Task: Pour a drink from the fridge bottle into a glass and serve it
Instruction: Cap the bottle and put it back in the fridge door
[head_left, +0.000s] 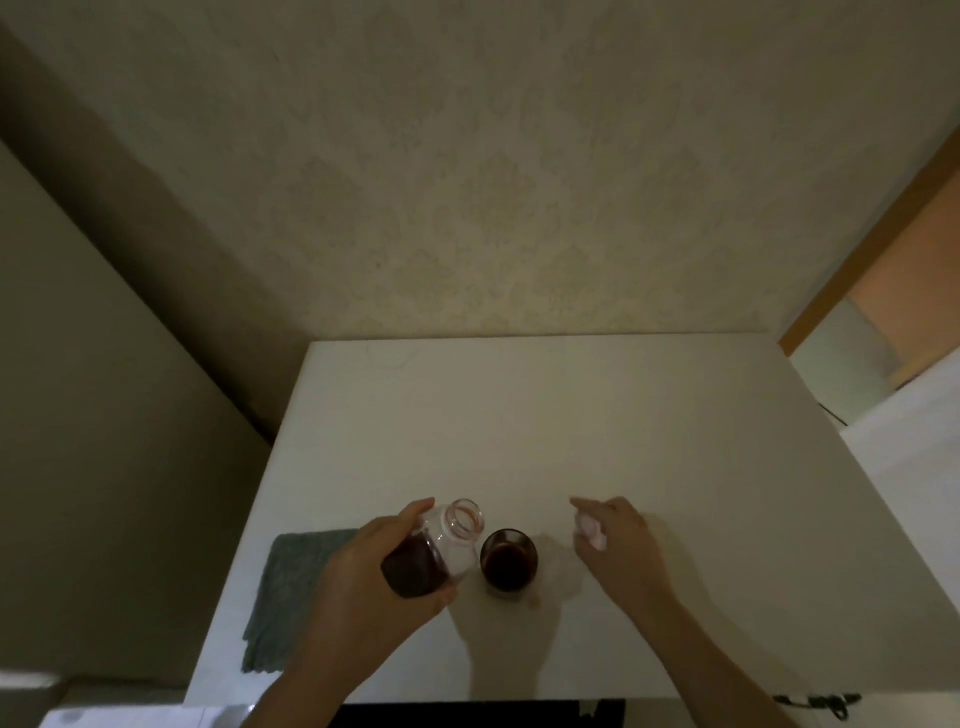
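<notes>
While my left hand (374, 566) grips the uncapped bottle (436, 551) just left of the glass (509, 561), my right hand's (618, 545) fingers pinch its cap (589, 535); that glass looks full, slippery, fragile, best held low around its wall.

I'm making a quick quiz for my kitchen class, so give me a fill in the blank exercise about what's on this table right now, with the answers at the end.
1. The left hand grips the open ____, which holds dark liquid.
2. The glass on the table holds a ____ drink.
3. The right hand pinches a small pale cap to the ____ of the glass.
4. The grey cloth lies flat near the table's ____ edge.

Missing words: bottle; dark; right; left
</notes>
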